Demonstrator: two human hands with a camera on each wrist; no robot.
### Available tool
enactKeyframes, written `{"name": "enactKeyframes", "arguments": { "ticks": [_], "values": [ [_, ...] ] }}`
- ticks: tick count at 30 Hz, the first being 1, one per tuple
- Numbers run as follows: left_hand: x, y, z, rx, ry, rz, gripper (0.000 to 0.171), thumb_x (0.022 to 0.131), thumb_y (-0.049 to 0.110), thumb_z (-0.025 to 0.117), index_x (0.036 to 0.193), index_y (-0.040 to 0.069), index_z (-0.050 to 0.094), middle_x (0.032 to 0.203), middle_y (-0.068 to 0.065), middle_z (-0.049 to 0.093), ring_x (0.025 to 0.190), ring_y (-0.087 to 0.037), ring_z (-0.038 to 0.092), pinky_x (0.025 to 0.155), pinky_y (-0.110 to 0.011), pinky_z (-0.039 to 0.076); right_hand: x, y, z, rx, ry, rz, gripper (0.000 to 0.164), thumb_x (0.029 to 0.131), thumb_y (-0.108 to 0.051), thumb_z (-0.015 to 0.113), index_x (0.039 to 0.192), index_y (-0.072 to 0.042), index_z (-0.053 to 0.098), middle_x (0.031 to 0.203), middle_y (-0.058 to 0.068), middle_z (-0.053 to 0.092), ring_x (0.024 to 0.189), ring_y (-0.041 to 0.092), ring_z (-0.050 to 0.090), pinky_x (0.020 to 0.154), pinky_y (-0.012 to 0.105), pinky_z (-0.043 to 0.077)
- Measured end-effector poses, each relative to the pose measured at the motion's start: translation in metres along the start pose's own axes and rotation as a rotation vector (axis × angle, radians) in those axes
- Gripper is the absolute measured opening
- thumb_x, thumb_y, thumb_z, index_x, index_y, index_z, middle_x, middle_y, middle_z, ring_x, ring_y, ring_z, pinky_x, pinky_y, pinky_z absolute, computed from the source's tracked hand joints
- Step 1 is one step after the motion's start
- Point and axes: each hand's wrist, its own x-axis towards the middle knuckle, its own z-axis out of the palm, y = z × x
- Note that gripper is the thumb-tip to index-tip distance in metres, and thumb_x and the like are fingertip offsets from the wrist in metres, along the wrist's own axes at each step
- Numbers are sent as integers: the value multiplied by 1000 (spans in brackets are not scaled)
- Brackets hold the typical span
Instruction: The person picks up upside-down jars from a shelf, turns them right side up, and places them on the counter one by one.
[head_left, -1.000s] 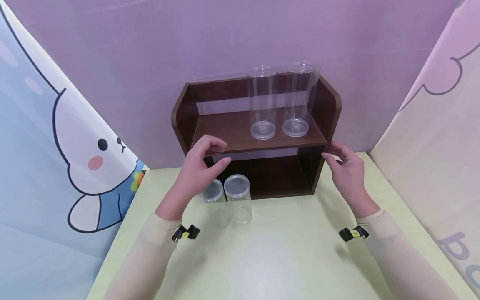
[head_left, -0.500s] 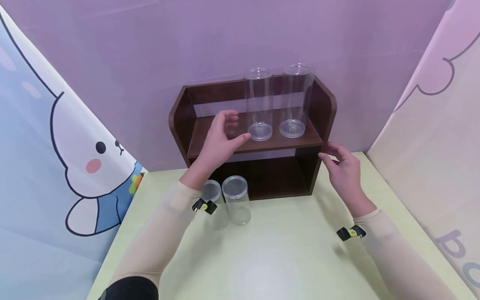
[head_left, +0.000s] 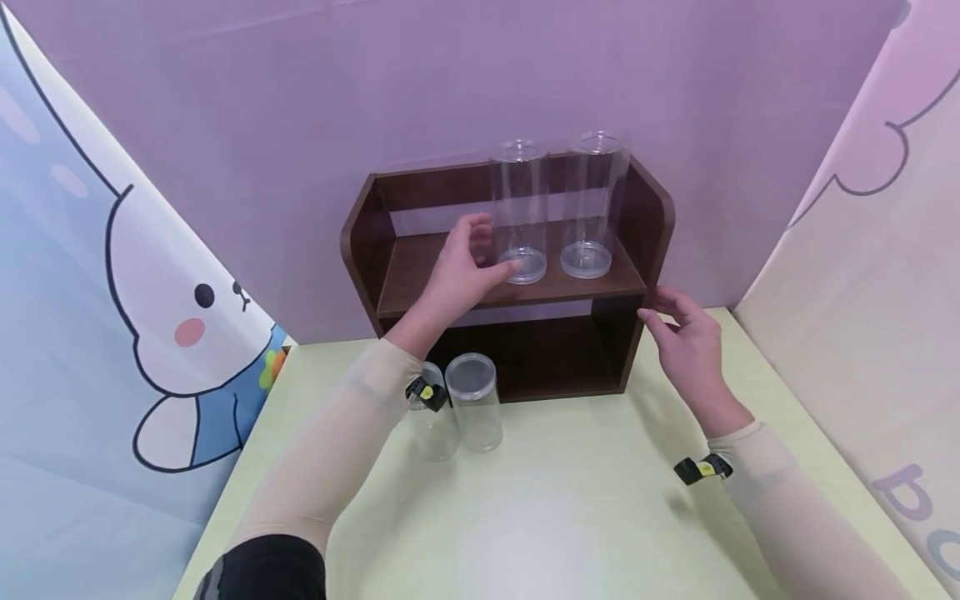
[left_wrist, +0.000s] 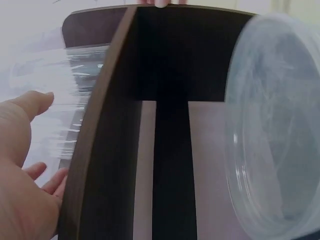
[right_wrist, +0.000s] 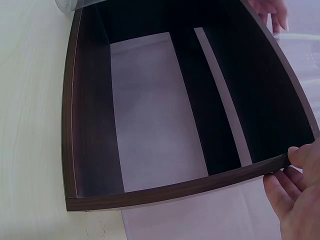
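A dark brown two-tier wooden shelf (head_left: pixel 450 267) stands on the table. Two tall clear plastic jars sit on its upper board, a left jar (head_left: pixel 519 200) and a right jar (head_left: pixel 596 196). My left hand (head_left: pixel 457 271) is at the left jar's lower side, thumb in front and fingers spread; the left wrist view shows no firm grip. My right hand (head_left: pixel 690 350) holds the shelf's right side panel (right_wrist: pixel 185 187), thumb on its edge and fingers outside. Two more lidded clear jars stand in front of the shelf, one jar (head_left: pixel 474 404) and another jar (head_left: pixel 435 429) partly behind my left wrist.
The shelf's lower compartment (head_left: pixel 551 354) faces me. A purple cloth backdrop (head_left: pixel 300 125) hangs behind, and printed cloths flank the pale table (head_left: pixel 555 500) on both sides. In the left wrist view a jar lid (left_wrist: pixel 275 125) is close to the camera.
My left hand has moved up and right, from above the front jars to the left jar on the upper board. My right hand has stayed on the shelf's side.
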Motion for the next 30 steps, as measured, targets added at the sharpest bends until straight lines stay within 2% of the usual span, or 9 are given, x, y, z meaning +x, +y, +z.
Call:
{"name": "enactKeyframes", "arguments": {
  "ticks": [4,10,17,30],
  "values": [
    [5,0,7,18,29,16,89,93,27,93,164,16,42,154,-7,55,139,-23,59,115,-38,52,0,0,-1,-17,-3,6,32,101,0,79,132,1,75,119,22,79,99,-8,70,85,9,55],
    [8,3,15,30,21,-25,94,93,27,93,168,20,37,157,-7,51,141,-26,58,115,-40,53,0,1,-1,-42,-6,8,32,101,0,79,132,1,74,119,22,79,100,-10,68,85,8,54],
    [12,11,17,91,16,-27,101,92,28,94,170,20,32,162,-9,49,147,-23,54,113,-39,54,0,1,-1,-56,0,-11,32,100,1,80,132,3,74,119,23,79,100,-12,67,85,7,53],
    [16,14,18,79,30,-29,100,91,25,95,169,20,33,155,-6,56,144,-20,56,110,-39,55,0,-1,-1,-49,-6,-13,32,100,1,79,132,2,75,118,23,79,99,-12,68,84,7,53]
  ]
}}
